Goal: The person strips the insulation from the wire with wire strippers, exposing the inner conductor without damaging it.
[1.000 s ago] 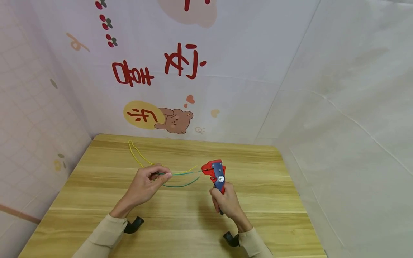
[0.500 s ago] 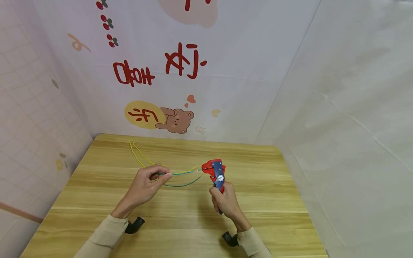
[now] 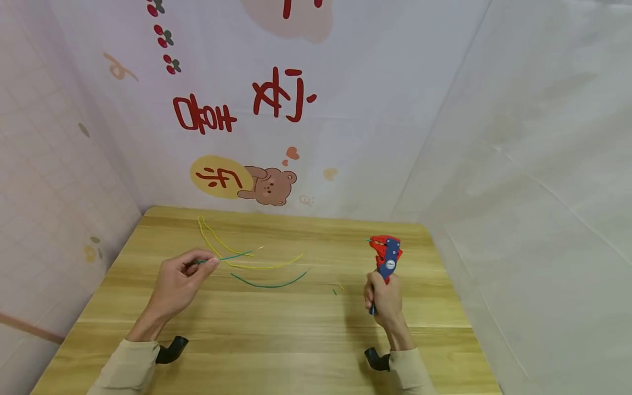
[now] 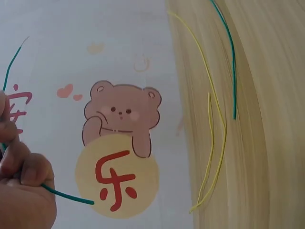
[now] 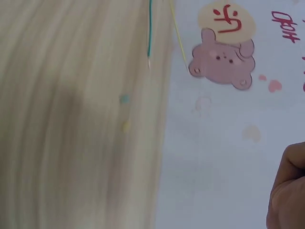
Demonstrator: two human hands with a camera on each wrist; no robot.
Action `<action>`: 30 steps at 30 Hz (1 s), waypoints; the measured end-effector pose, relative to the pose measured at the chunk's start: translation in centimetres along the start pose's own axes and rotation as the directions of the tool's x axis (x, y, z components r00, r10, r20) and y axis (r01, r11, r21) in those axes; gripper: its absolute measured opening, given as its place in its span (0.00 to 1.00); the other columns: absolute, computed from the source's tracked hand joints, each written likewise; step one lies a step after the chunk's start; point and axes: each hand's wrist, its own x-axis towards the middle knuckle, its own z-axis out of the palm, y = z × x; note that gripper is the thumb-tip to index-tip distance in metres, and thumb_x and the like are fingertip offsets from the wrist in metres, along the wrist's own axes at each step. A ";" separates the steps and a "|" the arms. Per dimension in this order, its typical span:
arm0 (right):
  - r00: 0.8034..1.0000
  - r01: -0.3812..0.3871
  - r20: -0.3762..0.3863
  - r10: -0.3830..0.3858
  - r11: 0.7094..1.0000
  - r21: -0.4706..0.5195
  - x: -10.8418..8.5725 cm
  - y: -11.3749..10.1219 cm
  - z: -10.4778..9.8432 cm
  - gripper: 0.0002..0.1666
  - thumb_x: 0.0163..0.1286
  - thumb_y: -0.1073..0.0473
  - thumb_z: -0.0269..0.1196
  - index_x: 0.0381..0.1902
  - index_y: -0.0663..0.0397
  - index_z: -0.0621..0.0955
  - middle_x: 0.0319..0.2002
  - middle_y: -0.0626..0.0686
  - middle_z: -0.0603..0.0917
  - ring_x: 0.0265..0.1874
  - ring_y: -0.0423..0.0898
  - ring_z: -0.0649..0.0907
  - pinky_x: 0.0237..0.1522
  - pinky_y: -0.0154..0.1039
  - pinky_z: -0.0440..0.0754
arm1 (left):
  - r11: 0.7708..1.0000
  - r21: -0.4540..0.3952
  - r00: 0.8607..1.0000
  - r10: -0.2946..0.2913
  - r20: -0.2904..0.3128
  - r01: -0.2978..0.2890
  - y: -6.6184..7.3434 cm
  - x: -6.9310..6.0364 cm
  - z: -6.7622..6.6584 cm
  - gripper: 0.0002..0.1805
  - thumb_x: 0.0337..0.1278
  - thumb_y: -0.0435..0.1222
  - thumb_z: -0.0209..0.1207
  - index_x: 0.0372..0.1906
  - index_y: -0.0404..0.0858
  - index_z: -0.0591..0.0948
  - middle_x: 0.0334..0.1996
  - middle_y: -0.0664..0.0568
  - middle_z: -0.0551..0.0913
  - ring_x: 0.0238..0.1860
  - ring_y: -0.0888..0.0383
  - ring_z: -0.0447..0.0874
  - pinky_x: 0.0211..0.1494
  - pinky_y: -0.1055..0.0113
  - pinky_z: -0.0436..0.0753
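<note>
Between thumb and fingers, my left hand [image 3: 180, 277] pinches a green wire [image 3: 237, 256] above the table's left side. Its far end shows a short bare strand, also visible at upper left in the left wrist view; the wire's other end [image 4: 71, 196] pokes out below the fingers. On the right, my right hand [image 3: 385, 296] grips the handles of a red and blue wire stripper [image 3: 389, 258], held raised. A small green bit [image 3: 368, 240] sticks out of the tool's red head. In the right wrist view only part of the right hand [image 5: 290, 191] shows, and the stripper is out of frame.
A bent yellow wire [image 3: 269, 267] and a second green wire [image 3: 269, 287] lie mid-table. Small green [image 3: 334, 292] and yellow [image 3: 342, 287] scraps rest on the wooden table [image 3: 276, 351]. A printed white cloth [image 3: 365, 120] stands behind, with more cloth at both sides.
The hands have moved apart, left hand leftward with the green wire, right hand rightward with the stripper. The wire has come out of the tool, with its end bare.
</note>
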 end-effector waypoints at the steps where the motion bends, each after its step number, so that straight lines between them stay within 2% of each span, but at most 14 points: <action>1: 1.000 0.015 -0.011 -0.015 1.000 -0.020 0.1 -0.3 -0.7 0.22 0.79 0.70 0.54 0.20 0.59 0.70 0.08 0.46 0.69 0.04 0.39 0.72 0.06 0.36 0.69 | 1.000 0.009 1.000 -0.005 -0.002 0.005 -0.1 -0.2 -0.5 0.07 0.77 0.25 0.68 0.45 0.39 0.91 0.17 0.57 0.64 0.17 0.59 0.55 0.21 0.62 0.64; 3: 0.999 0.040 -0.013 -0.041 0.997 -0.071 0.1 -0.7 -1.5 0.23 0.80 0.70 0.54 0.19 0.61 0.70 0.08 0.47 0.70 0.04 0.39 0.72 0.06 0.37 0.69 | 1.000 0.027 1.000 -0.011 0.015 0.011 0.0 -0.3 -0.6 0.07 0.77 0.26 0.68 0.46 0.40 0.91 0.19 0.57 0.66 0.19 0.59 0.58 0.23 0.63 0.66; 5: 0.999 0.031 -0.011 -0.032 0.994 -0.103 0.0 -0.8 -1.7 0.23 0.80 0.71 0.55 0.20 0.62 0.71 0.08 0.48 0.71 0.04 0.40 0.73 0.06 0.37 0.70 | 0.999 0.037 0.999 -0.022 0.039 0.021 0.0 -0.4 -0.2 0.07 0.78 0.27 0.68 0.46 0.42 0.91 0.21 0.57 0.69 0.21 0.60 0.60 0.25 0.64 0.68; 7: 1.000 0.004 -0.010 -0.005 0.992 -0.127 -0.2 -0.6 -1.8 0.22 0.80 0.71 0.55 0.20 0.63 0.71 0.08 0.48 0.72 0.04 0.41 0.73 0.07 0.38 0.71 | 0.998 0.044 0.997 -0.037 0.063 0.034 -0.1 -0.5 0.3 0.07 0.78 0.29 0.68 0.47 0.44 0.91 0.24 0.57 0.71 0.23 0.60 0.63 0.27 0.65 0.69; 14: 0.998 -0.061 0.004 0.063 0.974 -0.220 -0.6 0.2 -2.5 0.21 0.79 0.69 0.58 0.21 0.62 0.74 0.08 0.49 0.74 0.05 0.42 0.75 0.09 0.38 0.74 | 0.997 0.070 0.993 -0.027 0.119 0.019 -0.8 -0.8 1.9 0.08 0.79 0.31 0.69 0.48 0.49 0.90 0.28 0.57 0.73 0.27 0.61 0.66 0.30 0.66 0.70; 19: 0.988 -0.128 0.049 0.144 0.961 -0.244 -0.9 0.8 -2.8 0.19 0.81 0.69 0.58 0.25 0.63 0.76 0.11 0.50 0.76 0.07 0.43 0.77 0.13 0.38 0.78 | 0.994 0.108 0.988 -0.043 0.148 0.027 -1.2 -0.9 3.0 0.08 0.81 0.34 0.68 0.49 0.53 0.90 0.33 0.59 0.82 0.30 0.60 0.71 0.33 0.67 0.73; 22: 0.982 -0.151 0.073 0.174 0.957 -0.249 -1.0 1.0 -2.9 0.16 0.81 0.68 0.59 0.28 0.64 0.76 0.12 0.50 0.77 0.08 0.43 0.78 0.15 0.39 0.80 | 0.992 0.124 0.987 -0.034 0.157 0.014 -1.5 -1.0 3.8 0.09 0.80 0.34 0.69 0.47 0.55 0.90 0.36 0.61 0.85 0.31 0.61 0.72 0.35 0.67 0.74; 27: 0.979 -0.159 0.083 0.186 0.952 -0.262 -1.0 1.3 -2.8 0.14 0.79 0.67 0.61 0.29 0.64 0.77 0.13 0.49 0.79 0.09 0.43 0.79 0.16 0.39 0.83 | 0.985 0.167 0.985 0.011 0.174 -0.040 -2.1 -1.4 5.0 0.10 0.77 0.33 0.71 0.45 0.54 0.89 0.39 0.63 0.88 0.33 0.64 0.72 0.38 0.69 0.73; 30: 0.975 -0.166 0.100 0.200 0.947 -0.275 -1.0 1.4 -2.9 0.13 0.79 0.66 0.62 0.32 0.67 0.79 0.15 0.50 0.81 0.11 0.44 0.81 0.19 0.40 0.85 | 0.982 0.185 0.981 0.008 0.194 -0.045 -2.3 -1.7 5.7 0.08 0.75 0.33 0.72 0.45 0.52 0.89 0.40 0.64 0.88 0.35 0.66 0.73 0.40 0.69 0.72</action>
